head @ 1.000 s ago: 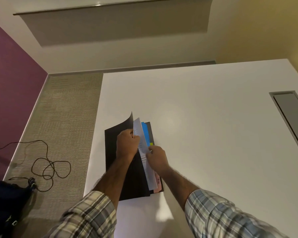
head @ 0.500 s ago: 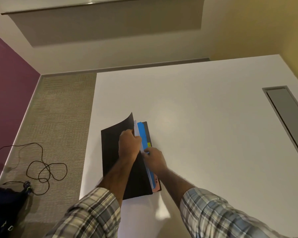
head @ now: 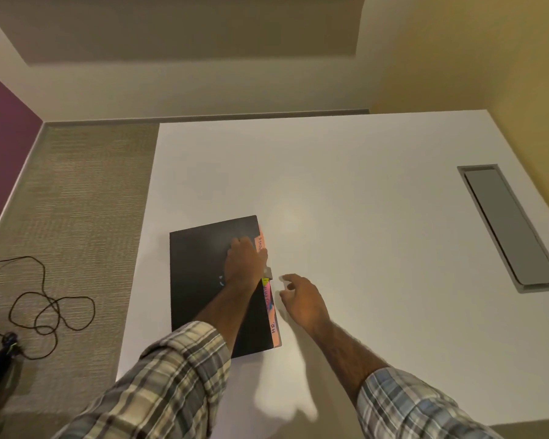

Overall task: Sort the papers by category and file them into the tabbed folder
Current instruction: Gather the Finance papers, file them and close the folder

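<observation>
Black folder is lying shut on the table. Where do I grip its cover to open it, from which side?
On the black folder, pinch the cover at its right edge, near the far corner, coming from the right. Coloured tabs stick out there, so that is likely the free edge, and the right hand hovers beside it. The left hand, flat on the cover, should lift first.

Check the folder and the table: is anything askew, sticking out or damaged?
Nothing stands out. The black folder lies closed and flat on the white table under the left hand. Only its coloured tabs show past the right edge, as tabs should. The right hand hovers open beside it.
</observation>
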A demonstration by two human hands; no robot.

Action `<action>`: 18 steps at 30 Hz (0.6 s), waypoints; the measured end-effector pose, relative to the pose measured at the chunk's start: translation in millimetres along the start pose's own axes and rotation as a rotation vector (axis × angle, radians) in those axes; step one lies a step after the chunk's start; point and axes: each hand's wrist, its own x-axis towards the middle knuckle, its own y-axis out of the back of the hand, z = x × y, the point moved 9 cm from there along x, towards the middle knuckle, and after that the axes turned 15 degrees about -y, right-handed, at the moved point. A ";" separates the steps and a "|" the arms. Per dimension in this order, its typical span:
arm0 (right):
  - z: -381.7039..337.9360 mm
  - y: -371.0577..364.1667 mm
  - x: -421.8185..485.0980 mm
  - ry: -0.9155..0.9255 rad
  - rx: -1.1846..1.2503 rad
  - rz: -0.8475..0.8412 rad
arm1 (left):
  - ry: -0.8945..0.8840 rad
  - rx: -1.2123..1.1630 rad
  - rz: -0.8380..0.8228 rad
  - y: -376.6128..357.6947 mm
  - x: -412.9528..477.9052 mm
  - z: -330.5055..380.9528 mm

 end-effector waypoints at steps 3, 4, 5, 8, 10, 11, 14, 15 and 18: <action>-3.9 1.2 -4.7 0.050 -0.039 0.036 | -0.128 -0.047 0.050 6.8 -15.2 -19.6; -5.9 2.6 -6.6 0.068 -0.049 0.058 | -0.170 -0.015 0.059 9.2 -25.0 -31.3; -9.4 4.9 -10.3 0.085 -0.055 0.076 | -0.193 0.036 0.057 10.3 -37.1 -45.9; -30.0 2.5 -23.5 0.196 -0.040 0.076 | -0.199 0.210 -0.014 0.8 -71.9 -93.3; -47.9 -8.0 -30.0 0.350 -0.140 0.093 | -0.185 0.312 -0.087 -12.1 -86.1 -116.5; -52.4 -17.7 -29.6 0.413 -0.258 0.112 | -0.187 0.348 -0.105 -17.6 -89.8 -123.3; -48.7 -45.0 -20.5 0.463 -0.591 0.142 | -0.192 0.386 -0.112 -27.1 -93.8 -128.4; -45.2 -50.6 -19.2 0.449 -0.651 0.128 | -0.190 0.387 -0.098 -27.9 -94.2 -127.9; -37.5 -62.1 -15.7 0.418 -0.758 0.089 | -0.187 0.388 -0.059 -29.7 -93.5 -128.5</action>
